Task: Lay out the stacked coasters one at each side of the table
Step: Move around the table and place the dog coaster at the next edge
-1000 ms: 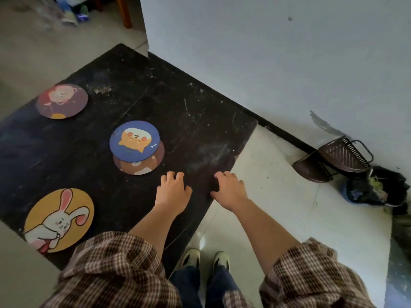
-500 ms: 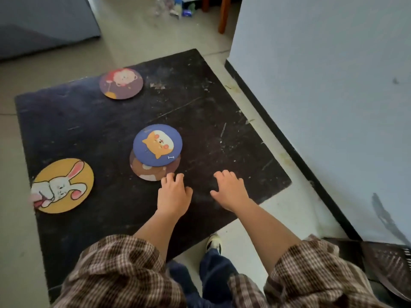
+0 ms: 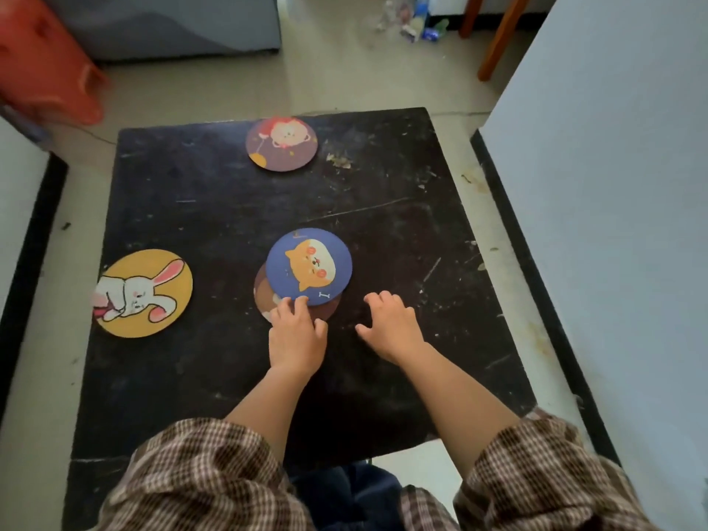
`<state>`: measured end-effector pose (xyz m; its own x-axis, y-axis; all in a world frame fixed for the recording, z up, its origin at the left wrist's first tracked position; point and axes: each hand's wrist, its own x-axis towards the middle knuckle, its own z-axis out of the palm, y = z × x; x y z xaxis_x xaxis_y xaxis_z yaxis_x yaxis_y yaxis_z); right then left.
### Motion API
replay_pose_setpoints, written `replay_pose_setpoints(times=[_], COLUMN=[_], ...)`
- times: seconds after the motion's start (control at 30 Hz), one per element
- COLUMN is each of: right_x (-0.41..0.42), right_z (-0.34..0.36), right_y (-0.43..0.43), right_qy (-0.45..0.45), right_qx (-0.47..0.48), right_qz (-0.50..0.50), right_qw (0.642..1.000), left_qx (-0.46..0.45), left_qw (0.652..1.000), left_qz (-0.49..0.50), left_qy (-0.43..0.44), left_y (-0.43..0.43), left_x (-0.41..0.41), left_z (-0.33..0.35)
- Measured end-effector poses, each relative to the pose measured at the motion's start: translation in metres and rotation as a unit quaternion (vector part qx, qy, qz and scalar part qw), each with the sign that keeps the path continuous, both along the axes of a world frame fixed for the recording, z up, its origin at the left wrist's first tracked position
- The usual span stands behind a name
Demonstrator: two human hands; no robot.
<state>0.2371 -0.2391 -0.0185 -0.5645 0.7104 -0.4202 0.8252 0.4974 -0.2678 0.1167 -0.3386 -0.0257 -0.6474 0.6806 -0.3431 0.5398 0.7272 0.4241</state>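
Observation:
A black table [image 3: 214,377] holds round coasters. In the middle, a blue coaster with an orange dog [image 3: 308,265] lies on a brown coaster [image 3: 263,297], shifted off it. My left hand [image 3: 297,335] rests flat with its fingertips touching the near edge of the blue coaster and covering part of the brown one. My right hand [image 3: 390,325] lies on the bare table just right of the stack, fingers spread, holding nothing. A yellow rabbit coaster [image 3: 143,293] sits at the left side. A purple coaster [image 3: 281,143] sits at the far side.
A white wall [image 3: 613,224] with a black skirting runs close along the table's right side. A red plastic stool [image 3: 46,59] and a grey cabinet [image 3: 172,24] stand beyond the far left corner. Wooden legs [image 3: 498,36] and litter lie on the floor at the back.
My view has swung round so the table now lies square in front of me. My left hand has moved forward onto the edge of the coaster stack. My right hand stays beside it.

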Motion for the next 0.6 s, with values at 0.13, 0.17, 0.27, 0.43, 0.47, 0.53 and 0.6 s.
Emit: replay_pose_setpoints(times=[0.13, 0.17, 0.27, 0.43, 0.47, 0.53, 0.6], right_x=[-0.027, -0.033, -0.053, -0.075, -0.079, -0.087, -0.094], right_z=[-0.003, -0.004, -0.009, -0.016, -0.017, -0.02, -0.021], right_y=[0.021, 0.025, 0.039, 0.057, 0.059, 0.061, 0.064], right_qy=[0.011, 0.012, 0.026, 0.039, 0.043, 0.062, 0.095], right_qx=[-0.012, -0.015, -0.03, -0.063, -0.069, -0.091, -0.127], right_qz=[-0.02, -0.028, -0.049, -0.102, -0.117, -0.163, -0.23], right_qw=[1.0, 0.999, 0.998, 0.992, 0.99, 0.98, 0.96], left_qx=[0.006, 0.006, 0.004, 0.024, 0.027, 0.036, 0.039], left_qw=[0.999, 0.998, 0.997, 0.989, 0.986, 0.977, 0.965], left_qz=[0.049, 0.058, 0.08, 0.138, 0.157, 0.198, 0.236], left_qy=[-0.015, -0.016, -0.014, -0.038, -0.05, -0.077, -0.104], left_y=[0.011, 0.013, 0.022, 0.038, 0.041, 0.045, 0.05], left_x=[-0.024, -0.029, -0.048, -0.066, -0.068, -0.072, -0.076], left_z=[-0.003, -0.004, -0.009, -0.012, -0.013, -0.013, -0.014])
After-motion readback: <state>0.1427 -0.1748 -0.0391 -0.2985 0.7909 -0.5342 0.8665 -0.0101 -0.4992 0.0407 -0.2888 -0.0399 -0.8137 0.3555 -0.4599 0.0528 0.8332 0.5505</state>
